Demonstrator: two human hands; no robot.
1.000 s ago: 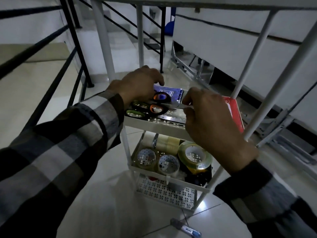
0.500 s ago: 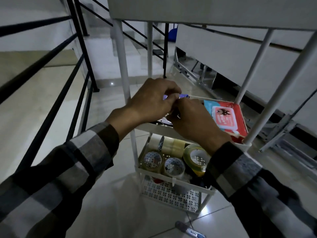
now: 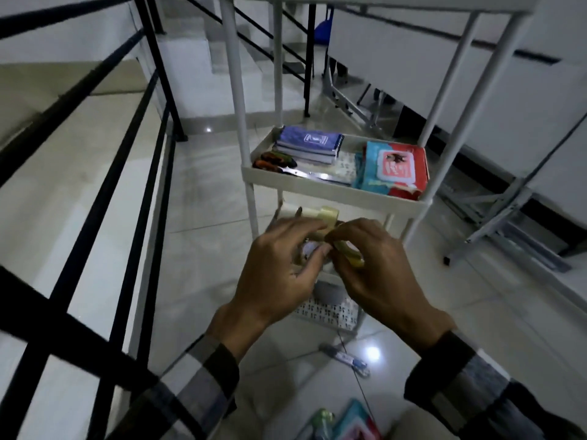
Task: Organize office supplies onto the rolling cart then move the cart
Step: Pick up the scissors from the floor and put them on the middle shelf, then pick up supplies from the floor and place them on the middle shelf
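both hands (image 3: 327,265) have fingers clamped on a tilted tape roll (image 3: 347,250); scissors (image 3: 297,171) point right.

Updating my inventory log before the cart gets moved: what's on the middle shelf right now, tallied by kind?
Blue notebooks stack: 1
Scissors: 1 (a second pair cannot be ruled out among the handles)
Wet wipes pack: 1
Total: 3

The tape rolls sit on the shelf below, mostly hidden behind the left hand and right hand, so not counted.
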